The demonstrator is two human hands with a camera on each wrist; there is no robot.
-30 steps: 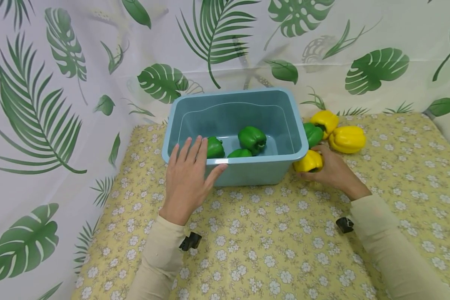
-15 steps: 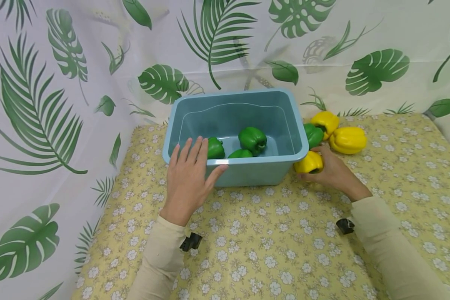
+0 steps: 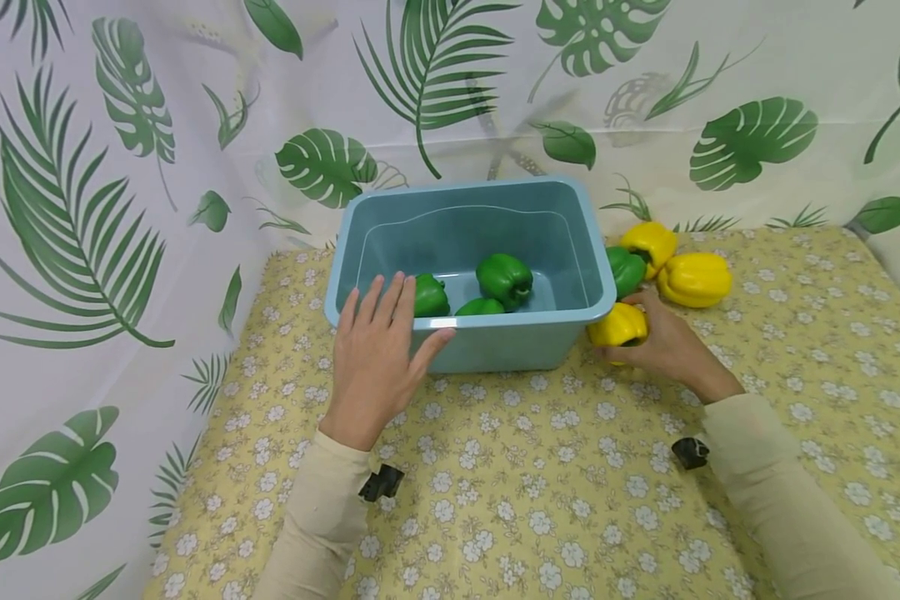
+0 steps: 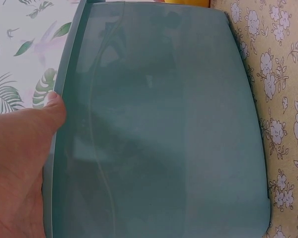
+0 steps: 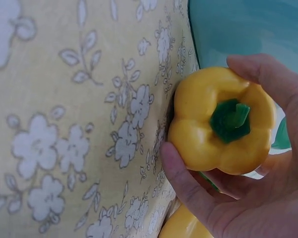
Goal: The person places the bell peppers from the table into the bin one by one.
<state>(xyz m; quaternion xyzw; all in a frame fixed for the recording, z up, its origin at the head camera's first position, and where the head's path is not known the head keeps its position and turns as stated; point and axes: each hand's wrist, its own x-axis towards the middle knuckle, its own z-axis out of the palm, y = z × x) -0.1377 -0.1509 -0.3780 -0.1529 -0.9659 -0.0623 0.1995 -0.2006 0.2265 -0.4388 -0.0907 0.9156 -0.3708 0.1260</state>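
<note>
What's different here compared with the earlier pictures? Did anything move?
Nothing has visibly changed. The right hand still grips a yellow pepper beside the blue bin, and the left hand still rests at its near rim. The green peppers inside lie as before.

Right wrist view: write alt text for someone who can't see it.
A right hand holds a yellow bell pepper, green stem facing the camera, beside flowered cloth. A teal bin shows at upper right; another yellow pepper is partly visible below.
</note>
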